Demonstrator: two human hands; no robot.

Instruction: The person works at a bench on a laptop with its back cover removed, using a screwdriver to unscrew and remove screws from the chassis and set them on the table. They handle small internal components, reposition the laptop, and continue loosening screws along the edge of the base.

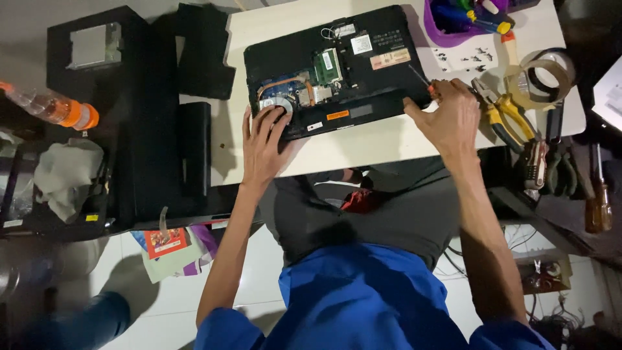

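We observe a black laptop computer lying upside down on a white tabletop, its bottom cover off so that the green circuit boards, a copper heat pipe and a round fan are exposed. It sits at the middle of the table, directly ahead of the person.

The left hand rests flat with fingers spread on the near left corner of the laptop, fingertips beside the fan; it grips nothing. The right hand is closed around a slim screwdriver with an orange collar, whose shaft angles up and left onto the laptop's right end.

Just right of that hand we note yellow-handled pliers and a roll of clear tape, the two near each other. Small dark screws lie scattered on the table above the right hand, below a purple plastic container holding tools.

To the left of the table, a flat black panel and a dark block lie apart from the laptop. A clear bottle with an orange cap lies at the far left. More hand tools rest at the right edge.
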